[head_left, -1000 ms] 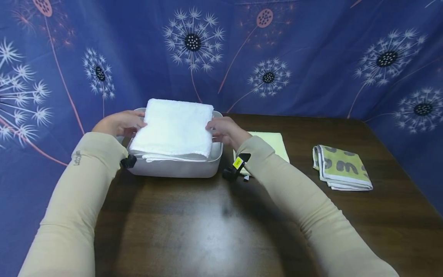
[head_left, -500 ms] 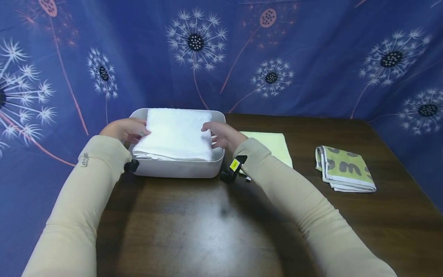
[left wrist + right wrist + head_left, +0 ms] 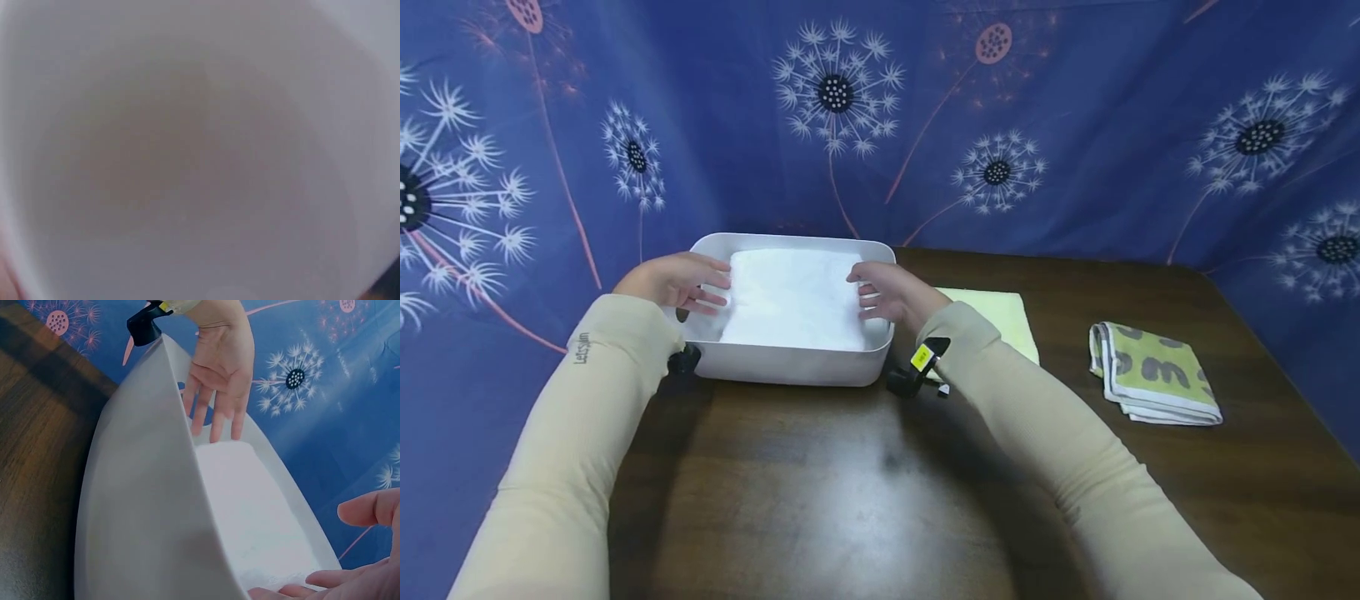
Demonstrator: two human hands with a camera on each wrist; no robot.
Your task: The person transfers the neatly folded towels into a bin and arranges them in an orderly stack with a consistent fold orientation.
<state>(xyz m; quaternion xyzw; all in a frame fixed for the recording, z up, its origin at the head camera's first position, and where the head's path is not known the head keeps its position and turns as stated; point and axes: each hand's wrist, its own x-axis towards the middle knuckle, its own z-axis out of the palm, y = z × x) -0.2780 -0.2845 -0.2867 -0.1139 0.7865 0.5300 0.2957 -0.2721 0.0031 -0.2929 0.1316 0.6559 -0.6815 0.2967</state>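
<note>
Left hand (image 3: pixel 681 283): your fingers are extended and slightly spread, gripping nothing, just beside the towel's left edge.
Right hand (image 3: pixel 891 292): fingers loose, thumb apart, nothing held; whether they touch the towel, you can't tell.
White towel (image 3: pixel 797 300): folded flat inside the bin, left of frame centre; you flank it with both hands, probably for even control of its sides.
White bin (image 3: pixel 790 367): its walls seemingly keep your towel contained.
Pale yellow cloth (image 3: pixel 996 317): beside the bin, partly hidden behind your right sleeve (image 3: pixel 1037 408).
Patterned towel (image 3: pixel 1157 371): folded on the bench (image 3: pixel 820 467), frame right, likely clear of your reach.
</note>
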